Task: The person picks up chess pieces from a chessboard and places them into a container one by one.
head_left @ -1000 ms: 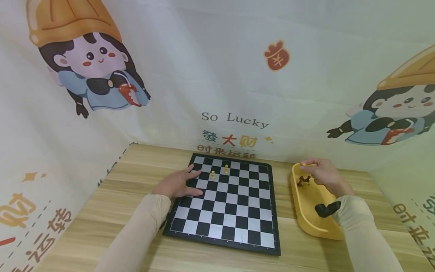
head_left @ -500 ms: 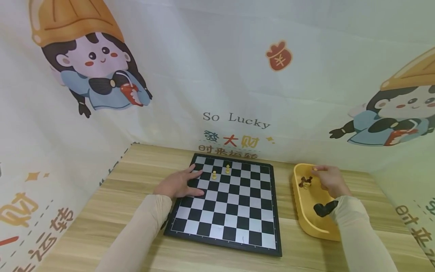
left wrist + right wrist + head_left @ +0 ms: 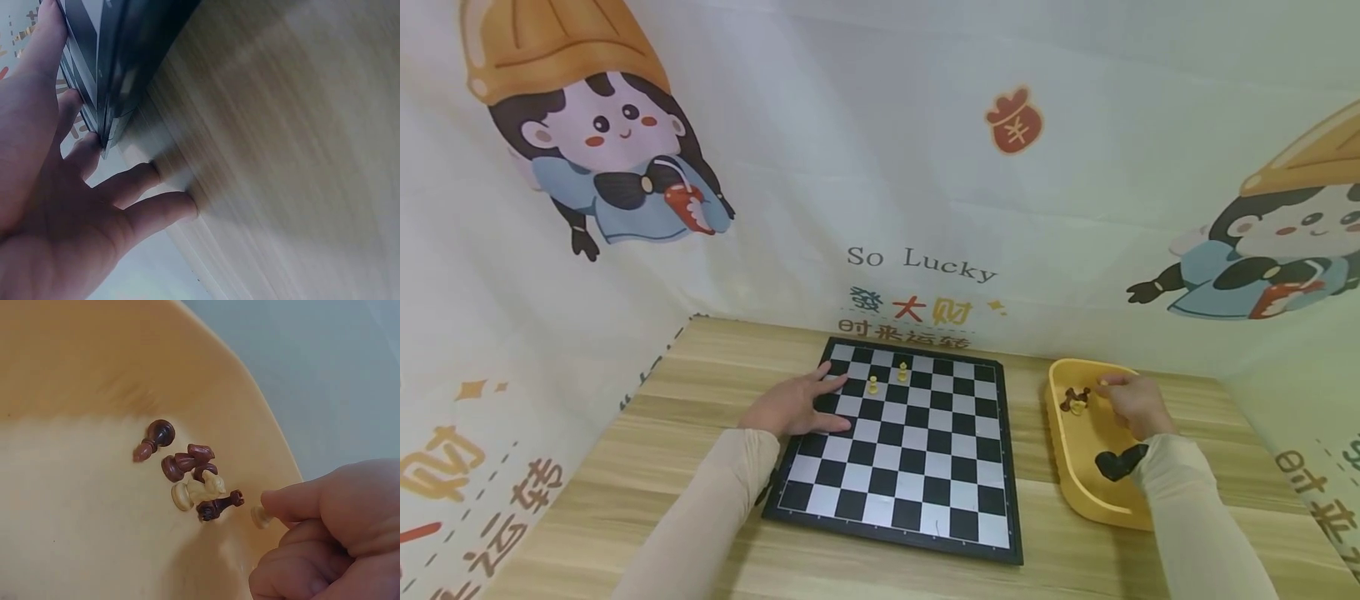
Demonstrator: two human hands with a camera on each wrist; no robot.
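My left hand (image 3: 790,406) rests on the left edge of a black-and-white chessboard (image 3: 891,479), fingers spread. In the left wrist view, two of its fingertips touch the wooden table beside the board's dark side. Two pale yellow chess pieces (image 3: 902,372) stand upright near the board's far left. Over a yellow tray (image 3: 1070,492), my right hand (image 3: 1135,404) pinches a cream chess piece (image 3: 259,517) between thumb and finger; its upper part is hidden. Below it in the tray lie a cream knight (image 3: 203,489) and several brown chess pieces (image 3: 219,506), all on their sides.
The wooden table (image 3: 700,508) extends around the board and tray. A white printed cloth (image 3: 820,167) hangs behind and at both sides, close to the board's far edge. The tray's curved wall (image 3: 262,394) rises beside the pieces.
My right hand has moved from the tray's far rim to the right and nearer, with the cream piece still pinched. The left hand stays on the board.
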